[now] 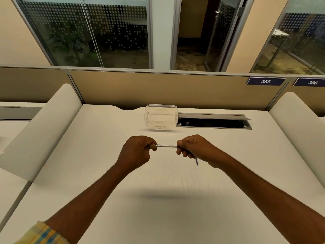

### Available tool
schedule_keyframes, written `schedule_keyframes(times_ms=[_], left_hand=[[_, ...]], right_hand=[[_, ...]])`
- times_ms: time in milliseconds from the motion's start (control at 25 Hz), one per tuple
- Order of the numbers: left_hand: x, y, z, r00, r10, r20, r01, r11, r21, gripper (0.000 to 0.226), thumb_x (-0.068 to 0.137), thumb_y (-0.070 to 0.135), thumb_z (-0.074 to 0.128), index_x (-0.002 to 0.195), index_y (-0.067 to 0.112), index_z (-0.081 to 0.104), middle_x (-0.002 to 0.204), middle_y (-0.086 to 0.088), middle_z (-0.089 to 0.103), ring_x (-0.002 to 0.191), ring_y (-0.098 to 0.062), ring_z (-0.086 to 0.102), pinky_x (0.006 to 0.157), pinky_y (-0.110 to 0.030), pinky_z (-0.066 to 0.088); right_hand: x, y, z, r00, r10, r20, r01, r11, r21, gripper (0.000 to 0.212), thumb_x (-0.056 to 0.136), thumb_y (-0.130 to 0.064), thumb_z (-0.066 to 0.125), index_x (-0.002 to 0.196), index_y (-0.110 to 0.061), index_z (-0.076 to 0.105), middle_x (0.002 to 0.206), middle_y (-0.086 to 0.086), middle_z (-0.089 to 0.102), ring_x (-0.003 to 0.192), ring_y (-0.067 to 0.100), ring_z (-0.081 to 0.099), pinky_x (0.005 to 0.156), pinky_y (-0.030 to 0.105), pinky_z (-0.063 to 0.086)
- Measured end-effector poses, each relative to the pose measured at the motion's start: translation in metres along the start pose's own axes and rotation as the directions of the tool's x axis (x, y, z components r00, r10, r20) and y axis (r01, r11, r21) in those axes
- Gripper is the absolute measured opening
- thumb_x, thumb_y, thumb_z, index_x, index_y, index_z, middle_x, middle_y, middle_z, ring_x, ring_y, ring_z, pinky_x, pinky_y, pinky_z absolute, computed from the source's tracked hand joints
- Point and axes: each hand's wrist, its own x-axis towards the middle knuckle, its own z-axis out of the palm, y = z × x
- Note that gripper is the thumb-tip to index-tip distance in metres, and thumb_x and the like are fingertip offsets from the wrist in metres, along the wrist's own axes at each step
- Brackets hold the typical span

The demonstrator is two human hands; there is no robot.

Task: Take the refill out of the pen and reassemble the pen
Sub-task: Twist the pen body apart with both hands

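A: So, where is the pen (pixel 166 146)?

B: Just above the middle of the frame, held level in the air over the white counter (pixel 109 173), between two fists. It is a thin white barrel with small dark print along it.

A: And the hands?

B: The left hand (pixel 139 152) has its fingers (pixel 153 147) curled tight round the left end of the pen. The right hand (pixel 195 148) is closed on the right end, thumb on top. Both forearms come up from the bottom corners of the frame, and a yellow and blue checked sleeve (pixel 42 234) shows at the lower left.

A: Anything else in the right hand?

B: A thin dark rod (pixel 197 161) sticks down from under the right fist, at centre right. It may be the refill, but I cannot tell for sure; most of it is hidden by the fingers.

A: What sits on the counter?

B: A clear plastic tub (pixel 161 117) marked "Recycle" stands above the hands, near the far edge. Just beside it, to the right, a grey cable hatch (pixel 214 121) lies open in the counter top. A soft shadow falls on the counter below the hands.

A: And further back?

B: A tan partition (pixel 158 88) crosses the frame, with number plates 385 (pixel 265 81) and 386 (pixel 312 82) at the upper right. Glass panels with dotted frosting fill the top of the frame.
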Motion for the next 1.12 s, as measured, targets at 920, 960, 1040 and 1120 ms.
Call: schedule_keyframes(times_ms=[920, 960, 1040, 1120], left_hand=[[0.005, -0.006, 0.0, 0.997, 0.071, -0.03, -0.069, 0.997, 0.046, 0.023, 0.089, 0.004, 0.071, 0.083, 0.026, 0.077, 0.078, 0.008, 0.076, 0.07, -0.019, 0.065, 0.059, -0.022, 0.039], [0.005, -0.006, 0.0, 0.998, 0.061, -0.032, -0.06, 0.997, 0.04, 0.023, 0.09, 0.004, 0.071, 0.083, 0.025, 0.078, 0.078, 0.007, 0.077, 0.07, -0.018, 0.064, 0.058, -0.021, 0.037], [0.006, -0.007, 0.001, 0.999, 0.029, -0.025, -0.029, 0.999, 0.019, 0.023, 0.091, 0.005, 0.071, 0.082, 0.025, 0.078, 0.078, 0.007, 0.077, 0.068, -0.013, 0.059, 0.058, -0.019, 0.037], [0.004, -0.008, 0.003, 1.0, -0.002, -0.004, 0.002, 1.0, -0.005, 0.025, 0.091, 0.004, 0.069, 0.081, 0.025, 0.078, 0.078, 0.006, 0.077, 0.068, -0.011, 0.055, 0.057, -0.018, 0.037]], right_hand=[[0.013, -0.003, -0.011, 0.974, 0.025, 0.226, -0.01, 0.998, -0.064, 0.037, 0.11, -0.027, 0.053, 0.096, -0.007, 0.081, 0.077, 0.005, 0.07, 0.06, 0.011, 0.052, 0.059, 0.024, 0.04], [0.013, -0.004, -0.008, 0.988, -0.003, 0.154, 0.02, 0.994, -0.109, 0.035, 0.108, -0.026, 0.056, 0.09, -0.01, 0.082, 0.073, 0.002, 0.069, 0.06, 0.01, 0.051, 0.062, 0.025, 0.042], [0.011, -0.002, -0.001, 0.996, -0.089, 0.001, 0.087, 0.974, -0.21, 0.031, 0.104, -0.023, 0.062, 0.08, -0.016, 0.081, 0.068, -0.002, 0.068, 0.057, 0.004, 0.052, 0.062, 0.023, 0.044], [0.011, 0.005, 0.007, 0.977, -0.192, -0.095, 0.156, 0.941, -0.301, 0.028, 0.102, -0.018, 0.064, 0.079, -0.017, 0.081, 0.068, -0.002, 0.07, 0.055, 0.001, 0.055, 0.057, 0.016, 0.044]])
